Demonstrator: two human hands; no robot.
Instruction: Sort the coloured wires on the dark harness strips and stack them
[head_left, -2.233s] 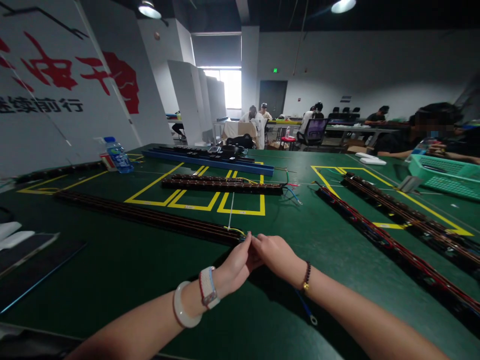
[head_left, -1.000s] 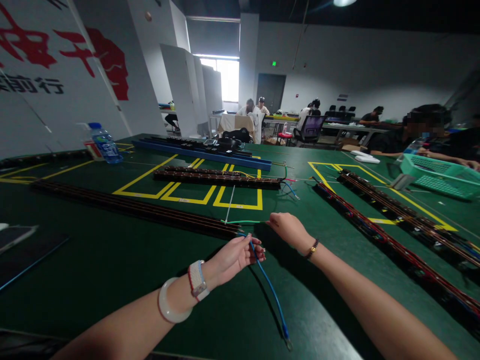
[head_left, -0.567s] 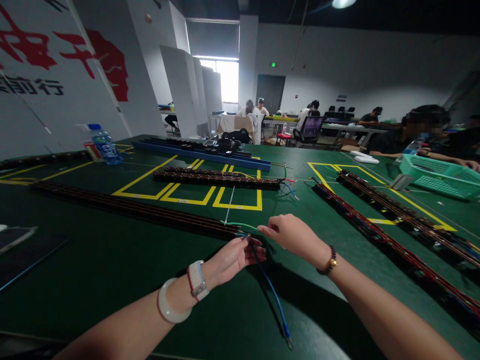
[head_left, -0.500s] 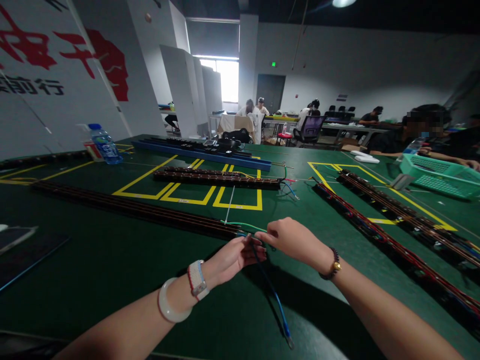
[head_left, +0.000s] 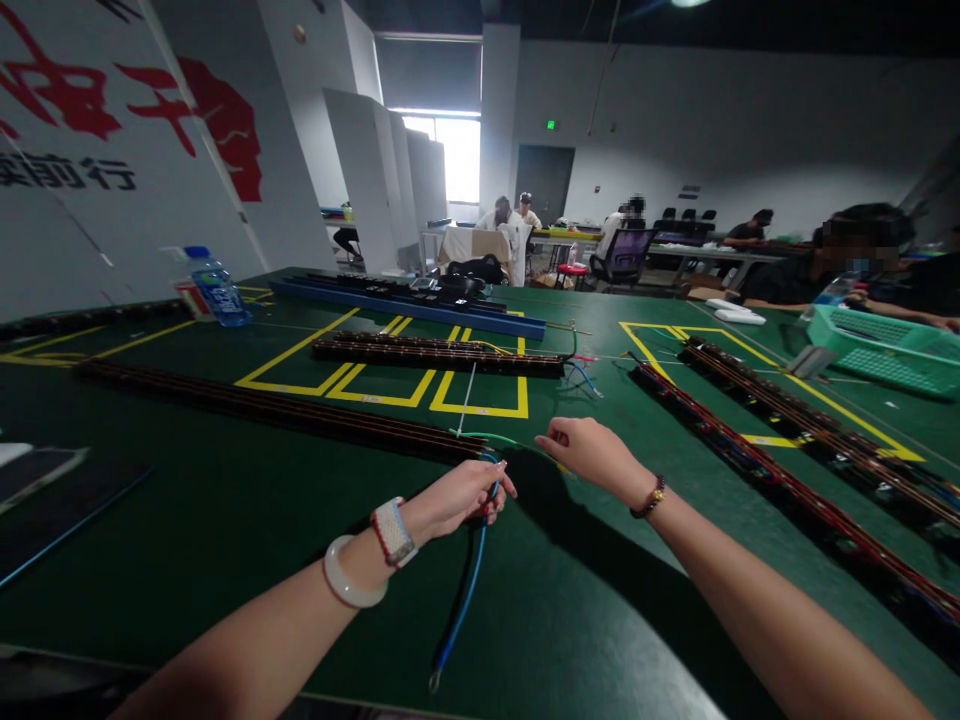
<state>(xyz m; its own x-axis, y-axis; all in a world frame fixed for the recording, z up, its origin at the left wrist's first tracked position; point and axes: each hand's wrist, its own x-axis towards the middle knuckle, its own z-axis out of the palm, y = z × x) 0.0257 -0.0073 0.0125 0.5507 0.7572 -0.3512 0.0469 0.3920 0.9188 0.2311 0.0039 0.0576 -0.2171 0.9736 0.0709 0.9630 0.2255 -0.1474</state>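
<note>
My left hand (head_left: 465, 497) is closed around a blue cable (head_left: 467, 602) close to the right end of a long black strip (head_left: 270, 408) with copper-coloured wires along it. The cable's free end, with a metal ring terminal (head_left: 434, 682), hangs down toward the table's near edge. Right of the strip end, my right hand (head_left: 596, 455) is raised with thumb and fingertips together; whatever is between them, if anything, is too small to make out. A green wire (head_left: 495, 437) runs from the strip end toward the right hand, and its tip lies just below the fingers.
A shorter wired strip (head_left: 442, 355) and a blue channel (head_left: 405, 308) lie beyond. At right are two wired bundles, one with red wires (head_left: 720, 440), and a green basket (head_left: 885, 350) near another person. A bottle (head_left: 221, 290) stands at left, above a dark flat panel (head_left: 67, 510).
My left hand has closed on the blue cable, whose free end swung left. My right hand has moved slightly right and up, apart from the left hand and strip end.
</note>
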